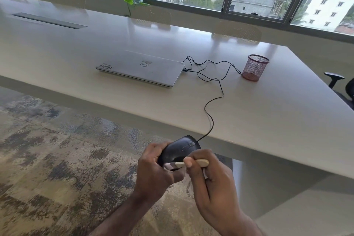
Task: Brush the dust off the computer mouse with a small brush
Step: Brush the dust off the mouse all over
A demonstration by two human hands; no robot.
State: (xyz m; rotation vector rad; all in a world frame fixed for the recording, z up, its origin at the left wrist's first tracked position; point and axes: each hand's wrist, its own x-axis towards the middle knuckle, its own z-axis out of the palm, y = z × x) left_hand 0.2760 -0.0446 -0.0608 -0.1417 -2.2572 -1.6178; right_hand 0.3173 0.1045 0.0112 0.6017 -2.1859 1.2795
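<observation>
Left hand (153,170) grips a black wired computer mouse (179,151); right hand (208,176) pinches a small cream-handled brush (188,163), bristles against the mouse's rear.

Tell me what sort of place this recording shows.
Probably an office meeting room: a long pale table with chairs along its far side, a closed laptop, and a mesh pen cup.

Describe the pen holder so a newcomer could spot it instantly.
On the long pale conference table, look right of the closed silver laptop, past the tangled black mouse cable. The pink wire-mesh cylindrical cup stands there upright, the only see-through, coloured object on the table.
</observation>
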